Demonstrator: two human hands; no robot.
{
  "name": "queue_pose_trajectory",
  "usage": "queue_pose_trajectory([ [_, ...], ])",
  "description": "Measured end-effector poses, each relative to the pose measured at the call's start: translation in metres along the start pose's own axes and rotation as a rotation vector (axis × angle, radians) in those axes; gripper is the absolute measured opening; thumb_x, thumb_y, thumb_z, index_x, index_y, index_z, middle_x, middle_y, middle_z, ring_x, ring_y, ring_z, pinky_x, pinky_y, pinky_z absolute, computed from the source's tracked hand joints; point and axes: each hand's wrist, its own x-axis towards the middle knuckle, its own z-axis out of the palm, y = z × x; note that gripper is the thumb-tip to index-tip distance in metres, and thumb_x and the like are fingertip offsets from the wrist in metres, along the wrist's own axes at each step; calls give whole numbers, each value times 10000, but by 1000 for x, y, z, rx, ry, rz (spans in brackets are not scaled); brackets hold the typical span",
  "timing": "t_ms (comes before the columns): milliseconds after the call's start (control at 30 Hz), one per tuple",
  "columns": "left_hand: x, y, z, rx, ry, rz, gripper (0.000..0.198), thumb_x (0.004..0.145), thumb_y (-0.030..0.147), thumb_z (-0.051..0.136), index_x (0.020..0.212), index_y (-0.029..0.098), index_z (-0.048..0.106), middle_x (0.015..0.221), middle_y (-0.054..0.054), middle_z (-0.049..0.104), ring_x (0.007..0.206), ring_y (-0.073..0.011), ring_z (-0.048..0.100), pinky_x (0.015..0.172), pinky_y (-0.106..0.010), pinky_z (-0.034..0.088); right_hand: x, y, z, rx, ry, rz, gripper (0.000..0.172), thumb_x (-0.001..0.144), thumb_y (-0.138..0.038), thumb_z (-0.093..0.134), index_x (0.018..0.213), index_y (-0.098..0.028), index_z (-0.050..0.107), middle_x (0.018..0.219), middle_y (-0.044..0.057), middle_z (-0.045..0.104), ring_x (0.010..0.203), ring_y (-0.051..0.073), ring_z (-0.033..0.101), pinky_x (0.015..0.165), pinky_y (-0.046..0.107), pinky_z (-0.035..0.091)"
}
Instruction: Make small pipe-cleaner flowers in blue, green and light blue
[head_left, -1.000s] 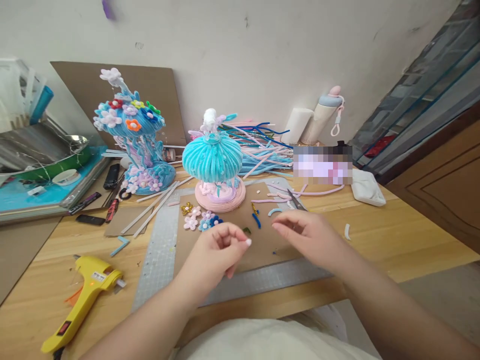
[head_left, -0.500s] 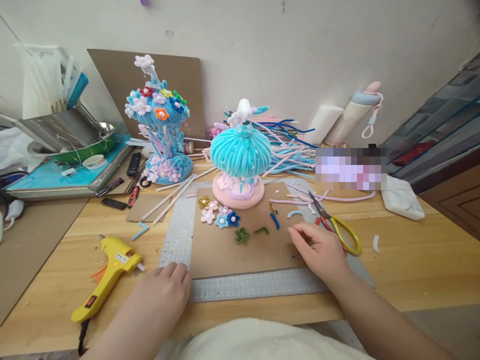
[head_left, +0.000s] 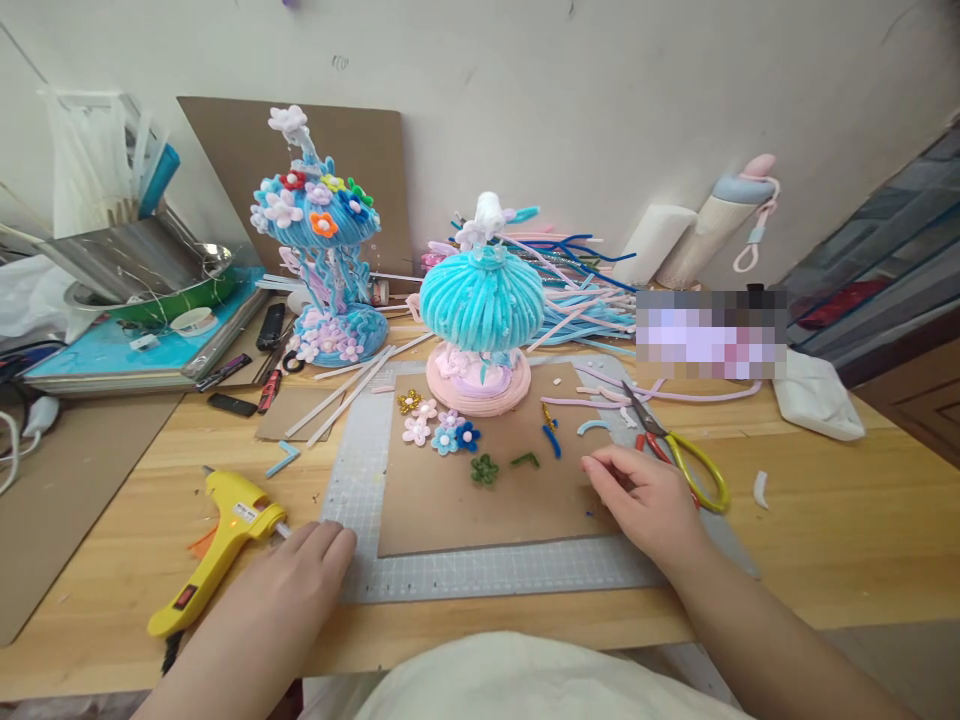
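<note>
My left hand (head_left: 296,580) lies low on the wooden table with its fingers stretched toward the tip of a yellow glue gun (head_left: 217,535), nearly touching it and holding nothing. My right hand (head_left: 649,500) rests on the right edge of a brown cardboard sheet (head_left: 480,505), fingers curled loosely, nothing visible in them. A green pipe-cleaner flower (head_left: 484,469) and a green bent piece (head_left: 525,460) lie on the cardboard between the hands. Yellow-handled scissors (head_left: 679,455) lie just right of my right hand.
A blue pipe-cleaner mushroom on a pink base (head_left: 480,320) stands behind the cardboard, a taller flowered one (head_left: 319,250) to its left. Small flowers (head_left: 439,430) lie nearby. Loose pipe cleaners (head_left: 570,290) pile at the back. A grey cutting mat (head_left: 495,570) underlies the cardboard. Trays and tools crowd the left.
My left hand dropped from the middle of the cardboard to the table's left, toward the glue gun. The green flower now lies on the cardboard. My right hand lowered onto the cardboard's edge.
</note>
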Motion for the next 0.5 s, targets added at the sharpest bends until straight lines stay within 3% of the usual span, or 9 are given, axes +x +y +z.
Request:
queue_pose_trajectory([
  [167, -1, 5, -5, -6, -119, 64, 303, 761, 11, 335, 752, 198, 573, 846, -59, 601, 779, -211, 555, 692, -322, 403, 1, -2, -1, -7, -5, -10, 233, 852, -316, 473, 701, -188, 596, 592, -7, 566, 543, 129, 517, 514, 226, 403],
  [500, 2, 0, 5, -190, -87, 7, 265, 810, 98, 346, 731, 194, 580, 803, -41, 589, 730, -170, 550, 704, -292, 410, 0, 0, 1, 19, -30, -8, 247, 867, -327, 464, 695, -190, 576, 584, -18, 531, 542, 124, 487, 515, 229, 373],
])
